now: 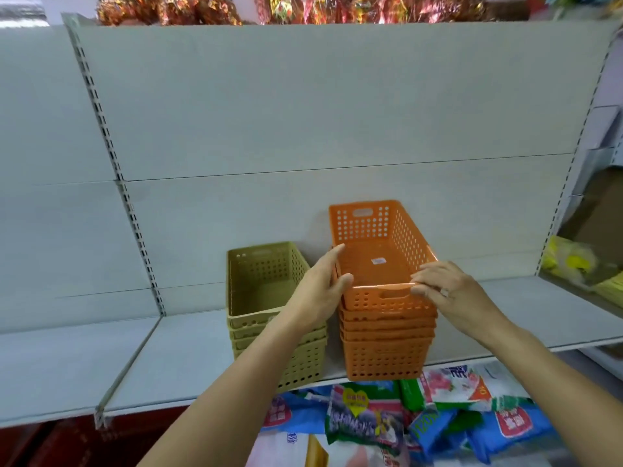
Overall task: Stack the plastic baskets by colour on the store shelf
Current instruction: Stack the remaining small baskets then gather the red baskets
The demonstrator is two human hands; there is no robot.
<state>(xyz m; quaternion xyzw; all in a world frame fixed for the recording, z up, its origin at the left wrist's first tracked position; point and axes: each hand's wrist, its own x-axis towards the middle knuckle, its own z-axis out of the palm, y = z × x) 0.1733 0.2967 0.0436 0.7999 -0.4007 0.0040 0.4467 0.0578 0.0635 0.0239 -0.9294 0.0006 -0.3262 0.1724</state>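
Both hands are gripping the top orange basket (382, 261) on its stack: left hand (322, 284) curling round the side rim, right hand (448, 291) pinching the front rim. Light, stiff plastic, probably; rims suiting best.

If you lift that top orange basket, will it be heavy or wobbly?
Probably light: the top orange basket is empty and its thin walls are full of holes. It likely keeps its shape, since the rim looks straight under the left hand and right hand. It may stick slightly, being nested in the orange stack.
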